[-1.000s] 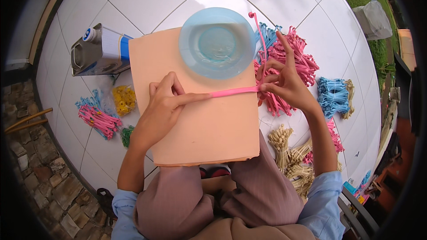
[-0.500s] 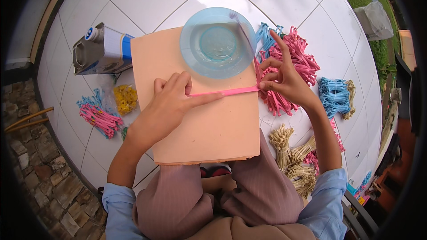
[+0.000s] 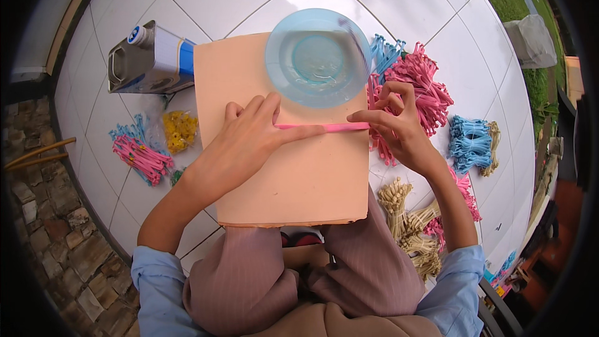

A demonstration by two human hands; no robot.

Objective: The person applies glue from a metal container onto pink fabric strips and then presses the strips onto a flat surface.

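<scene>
Head view: sole camera, looking down on both hands over a lap.
Pink strip: (image 3: pixel 346 128) nearly level across the peach board (image 3: pixel 293 190), below the blue dish (image 3: pixel 274 65), running between the hands; right end lost by the right-hand fingers at the board's edge.
Step in hand: reads as laying the strip straight and pressing it down; a judgement.
Next move: seems to call for steady left-hand pressure to keep the line, with the right fingers guiding the far end.
Left hand: (image 3: pixel 234 143) palm down, thumb stretched rightward along the strip, forefinger bent to its left end; thumb and forefinger appear closed on it, other fingers curled.
Right hand: (image 3: pixel 405 137) fingers bent, forefinger reaching left to just above or on the strip; thumb contact partly masked, so cannot tell whether it grips.
Forearms: left slants up and rightward, right slants up and leftward; blue sleeves (image 3: pixel 159 281) pushed up to about the elbows.
Right side: pink bundle (image 3: pixel 424 87) just behind the right hand; blue bundle (image 3: pixel 469 143) farther out.
Left side: metal can (image 3: pixel 150 65) beside the board, bag of yellow pieces (image 3: pixel 180 131) below it.
</scene>
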